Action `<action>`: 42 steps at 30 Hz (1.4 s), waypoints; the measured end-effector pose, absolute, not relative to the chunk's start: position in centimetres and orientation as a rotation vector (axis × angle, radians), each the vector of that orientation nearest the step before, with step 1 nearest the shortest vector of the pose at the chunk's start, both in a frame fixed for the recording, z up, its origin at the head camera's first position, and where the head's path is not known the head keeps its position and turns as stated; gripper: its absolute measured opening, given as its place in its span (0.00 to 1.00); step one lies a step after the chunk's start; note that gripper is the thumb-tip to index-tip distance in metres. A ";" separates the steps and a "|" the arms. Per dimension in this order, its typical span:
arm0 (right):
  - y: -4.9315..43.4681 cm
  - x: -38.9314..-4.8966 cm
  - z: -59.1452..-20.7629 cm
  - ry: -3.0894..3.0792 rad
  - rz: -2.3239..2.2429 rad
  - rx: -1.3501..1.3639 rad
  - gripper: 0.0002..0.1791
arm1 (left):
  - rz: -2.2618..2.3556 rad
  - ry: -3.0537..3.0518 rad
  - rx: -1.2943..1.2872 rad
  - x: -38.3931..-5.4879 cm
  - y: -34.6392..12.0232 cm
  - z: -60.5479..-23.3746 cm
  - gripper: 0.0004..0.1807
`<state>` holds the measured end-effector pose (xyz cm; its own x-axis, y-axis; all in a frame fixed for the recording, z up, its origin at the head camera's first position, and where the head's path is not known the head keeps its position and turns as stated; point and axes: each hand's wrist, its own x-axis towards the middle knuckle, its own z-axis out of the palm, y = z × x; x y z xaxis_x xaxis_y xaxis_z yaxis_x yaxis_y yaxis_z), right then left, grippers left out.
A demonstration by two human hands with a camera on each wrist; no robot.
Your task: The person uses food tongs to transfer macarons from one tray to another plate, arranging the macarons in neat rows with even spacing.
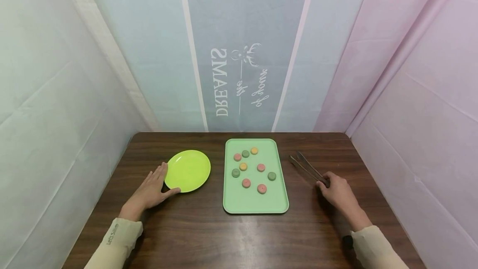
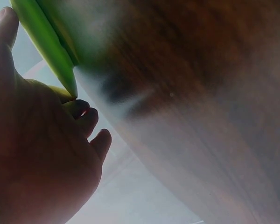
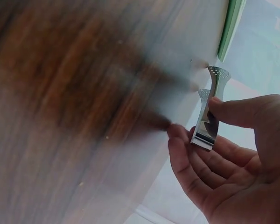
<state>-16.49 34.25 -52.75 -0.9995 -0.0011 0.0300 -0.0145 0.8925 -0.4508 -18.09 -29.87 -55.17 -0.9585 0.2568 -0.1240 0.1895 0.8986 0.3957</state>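
My left hand [image 1: 151, 188] touches the near-left rim of a yellow-green plate [image 1: 188, 171], thumb and fingers spread along its edge. In the left wrist view the plate [image 2: 49, 46] shows edge-on beside the hand [image 2: 42, 149]. On the right, my right hand [image 1: 337, 192] holds metal tongs [image 1: 308, 168] near their joined end. Their tips are apart and point toward the back of the table, as the tongs [image 3: 207, 123] also show up close. Between the hands lies a light green tray [image 1: 255, 204] with several small round macaron-like pieces in pink, green and yellow, such as a pink one [image 1: 262, 188].
All of this stands on a dark brown wooden table [image 1: 231, 240]. Pale cloth walls rise along both sides, and a printed curtain [image 1: 246, 20] hangs behind the back edge. The tray sits between plate and tongs, with table surface on either side.
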 end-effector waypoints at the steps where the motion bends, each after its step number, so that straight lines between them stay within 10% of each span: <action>1: 34.2 -16.5 -52.8 -3.023 0.723 0.011 0.18 | 0.576 2.890 0.342 -18.1 -29.9 -55.2 0.67; 42: 32.6 -18.1 -52.3 -2.765 0.789 0.180 0.19 | 0.586 2.888 0.347 -18.0 -29.8 -55.6 0.67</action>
